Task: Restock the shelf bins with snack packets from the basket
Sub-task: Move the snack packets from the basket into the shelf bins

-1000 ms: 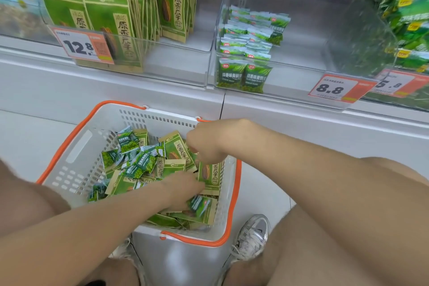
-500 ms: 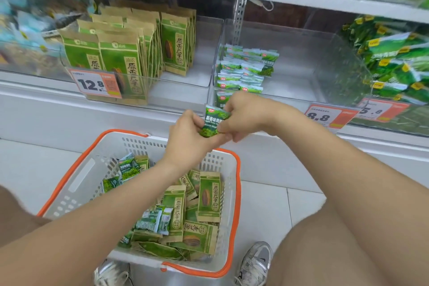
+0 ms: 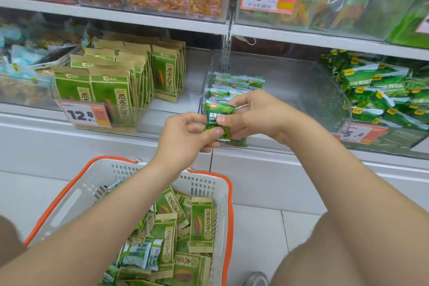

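Small green pea packet (image 3: 217,116) is being held upright just in front of the clear middle bin (image 3: 292,86), above the basket (image 3: 204,184). Left hand (image 3: 185,138) is pinching its lower left edge and right hand (image 3: 257,116) is pinching its right side, fingers (image 3: 214,132) of both curling onto the packet. The bin is holding only a short stack of matching small packets (image 3: 234,82) at its left, the rest showing bare. The basket is carrying many kraft sunflower seed packets (image 3: 200,223) plus some small green ones, so the job is looking far from done. The seed packet bin (image 3: 162,109) is sitting part filled too. Both forearms are reaching forward and up, wrists converging at centre.
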A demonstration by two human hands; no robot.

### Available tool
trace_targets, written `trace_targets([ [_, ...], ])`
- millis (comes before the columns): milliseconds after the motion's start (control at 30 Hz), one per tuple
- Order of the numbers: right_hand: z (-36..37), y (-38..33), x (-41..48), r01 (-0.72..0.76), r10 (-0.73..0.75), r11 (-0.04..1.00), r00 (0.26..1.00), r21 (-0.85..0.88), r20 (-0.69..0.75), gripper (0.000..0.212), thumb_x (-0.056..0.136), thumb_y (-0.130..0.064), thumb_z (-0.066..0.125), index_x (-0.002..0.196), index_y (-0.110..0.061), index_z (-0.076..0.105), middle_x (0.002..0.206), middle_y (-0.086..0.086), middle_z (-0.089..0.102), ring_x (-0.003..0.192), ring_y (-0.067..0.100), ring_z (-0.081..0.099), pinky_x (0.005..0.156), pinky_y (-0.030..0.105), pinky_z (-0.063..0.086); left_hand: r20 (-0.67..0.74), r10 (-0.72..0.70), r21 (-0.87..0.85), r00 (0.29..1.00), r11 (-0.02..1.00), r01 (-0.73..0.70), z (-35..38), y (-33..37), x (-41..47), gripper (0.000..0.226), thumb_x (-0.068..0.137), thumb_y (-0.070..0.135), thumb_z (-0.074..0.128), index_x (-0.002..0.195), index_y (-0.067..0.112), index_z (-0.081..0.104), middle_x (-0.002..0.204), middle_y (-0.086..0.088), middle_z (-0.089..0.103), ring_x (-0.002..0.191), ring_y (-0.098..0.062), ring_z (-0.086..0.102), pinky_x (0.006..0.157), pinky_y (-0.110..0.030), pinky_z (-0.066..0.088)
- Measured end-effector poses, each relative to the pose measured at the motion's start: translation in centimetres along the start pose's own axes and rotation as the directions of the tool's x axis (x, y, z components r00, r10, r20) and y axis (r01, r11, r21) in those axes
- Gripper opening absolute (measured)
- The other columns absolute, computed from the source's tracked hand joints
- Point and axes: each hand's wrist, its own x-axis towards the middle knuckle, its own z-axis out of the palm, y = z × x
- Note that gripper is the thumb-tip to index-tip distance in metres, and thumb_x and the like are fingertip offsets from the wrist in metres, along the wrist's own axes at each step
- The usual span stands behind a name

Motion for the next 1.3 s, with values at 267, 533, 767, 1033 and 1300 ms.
trace_targets([
  [267, -3.2, -0.8, 2.8, 0.004, 0.051, 0.966, 0.977, 0.258, -0.208, 0.007, 0.101, -0.015, 0.064, 0.105, -0.009, 0.064, 0.086, 0.01, 0.071, 0.064, 0.026, 0.066, 0.055, 0.031, 0.051, 0.032, 0.596, 0.621, 0.802, 0.617, -0.484, 2.7, 1.5, 2.9, 0.024, 0.095, 0.038, 0.072, 0.113, 0.023, 0.067, 0.108, 0.011, 0.065, 0.092, -0.008, 0.061, 0.085, -0.035, 0.05],
  [533, -6.6, 2.5, 9.4, -0.268, 0.077, 0.926, 0.824, -0.267, -0.561, 0.008, 0.09, -0.012, 0.055, 0.087, -0.007, 0.049, 0.103, 0.017, 0.052, 0.092, 0.031, 0.049, 0.061, 0.032, 0.036, 0.187, 0.659, 0.873, 0.728, 0.228, -0.43, 4.0, 1.9, 7.4, 0.028, 0.08, 0.014, 0.073, 0.108, 0.019, 0.071, 0.147, -0.008, 0.052, 0.143, -0.032, 0.038, 0.107, -0.051, 0.031],
  [767, -9.0, 2.7, 14.2, -0.412, 0.099, 0.842, 0.753, -0.349, -0.65, 0.047, 0.097, -0.015, 0.06, 0.139, 0.001, 0.048, 0.142, 0.02, 0.056, 0.132, 0.036, 0.055, 0.096, 0.036, 0.049, 0.3, 0.53, 0.929, 0.793, 0.026, -0.369, 3.7, 2.1, 10.5, 0.023, 0.09, 0.031, 0.058, 0.075, 0.021, 0.072, 0.074, 0.004, 0.067, 0.121, -0.025, 0.053, 0.087, -0.042, 0.033],
  [1033, -8.3, 3.9, 17.5, -0.441, 0.107, 0.825, 0.736, -0.353, -0.668, 0.056, 0.093, -0.004, 0.066, 0.143, 0.001, 0.042, 0.143, 0.016, 0.054, 0.137, 0.031, 0.053, 0.099, 0.033, 0.049, 0.353, 0.525, 0.911, 0.774, -0.006, -0.411, 3.6, 1.8, 10.8, 0.028, 0.089, 0.036, 0.056, 0.071, 0.022, 0.072, 0.06, 0.006, 0.053, 0.1, -0.025, 0.051, 0.071, -0.036, 0.026],
  [1300, -8.1, 5.2, 17.3, -0.399, 0.069, 0.82, 0.781, -0.411, -0.62, 0.029, 0.085, -0.013, 0.067, 0.114, -0.007, 0.063, 0.119, 0.014, 0.069, 0.111, 0.032, 0.068, 0.079, 0.028, 0.052, 0.35, 0.535, 0.906, 0.769, 0.016, -0.423, 3.6, 1.8, 10.7, 0.029, 0.09, 0.035, 0.053, 0.071, 0.022, 0.07, 0.06, 0.006, 0.053, 0.099, -0.025, 0.051, 0.071, -0.037, 0.027],
])
